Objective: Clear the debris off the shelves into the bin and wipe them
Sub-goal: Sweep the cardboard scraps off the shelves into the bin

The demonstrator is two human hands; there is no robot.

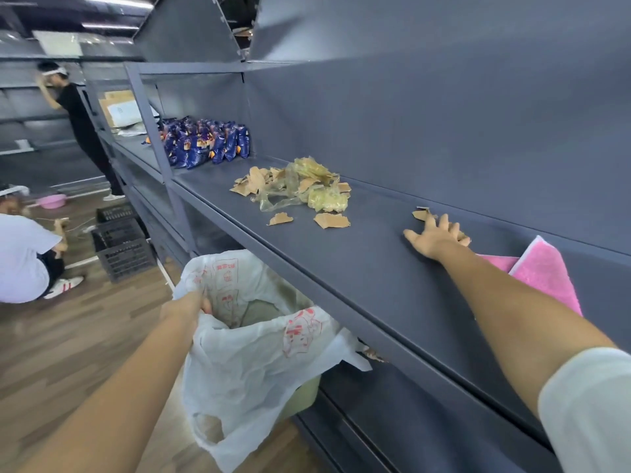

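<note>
Right sleeve [587, 411], white, nearest the lens; the forearm reaches out along the grey shelf [375, 274].
Right hand [435, 235]: fingers straight and spread, palm down on the shelf surface, holding nothing. Fingertips lie on or against a few small cardboard scraps [422, 214] near the back wall.
Left hand [186, 308]: fingers curled round the rim of the white plastic bag [252, 363], printed in red, pinching it. The bag lines a pale green bin [304, 394] that stands on the floor, directly below the shelf's front edge. Bag mouth is open.
Debris pile [300, 186]: torn brown cardboard, crumpled clear film and yellowish plastic, on the same shelf, towards the back, well left of the right hand. Two loose cardboard pieces [332, 220] lie just in front of the pile.
Pink cloth [543, 271]: on the shelf just beyond the right forearm, partly hidden by it.
Further left along the shelf: a cluster of blue snack packets [205, 141], upright.
Background: black crates [119, 247] stacked on the wooden floor; a crouching person in a white shirt [20, 257]; a standing person in black [82, 121]; a pink basin [51, 201].
</note>
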